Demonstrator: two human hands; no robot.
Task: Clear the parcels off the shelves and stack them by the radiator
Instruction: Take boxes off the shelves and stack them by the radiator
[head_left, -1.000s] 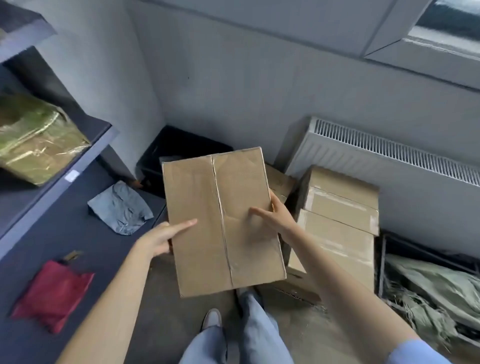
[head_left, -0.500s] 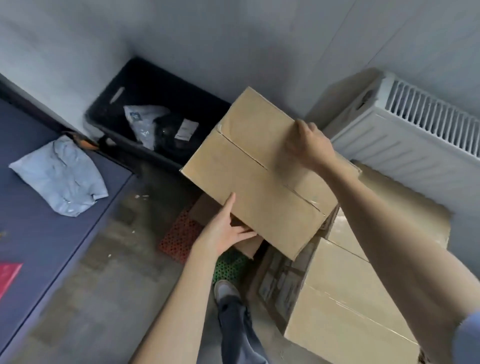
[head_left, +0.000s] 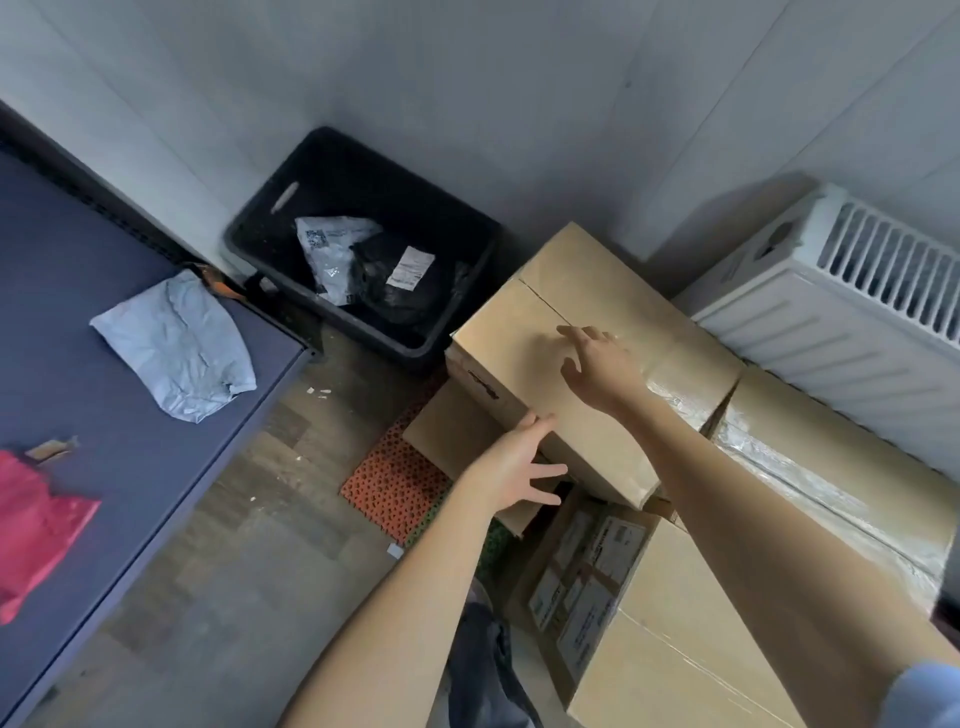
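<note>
The plain brown cardboard box (head_left: 561, 353) sits mid-frame on the stacked boxes (head_left: 727, 597) beside the white radiator (head_left: 841, 322). Both hands are spread: the right hand (head_left: 602, 364) over its top, the left hand (head_left: 519, 467) touching its near edge, neither gripping. It looks stiff and light; best held by opposite edges.

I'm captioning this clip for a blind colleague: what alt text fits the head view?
Two bare hands, left and right, fingers spread, rest on a cardboard box set atop other boxes beside a white radiator. A grey mailer bag and a red one lie on the shelf at left.
</note>
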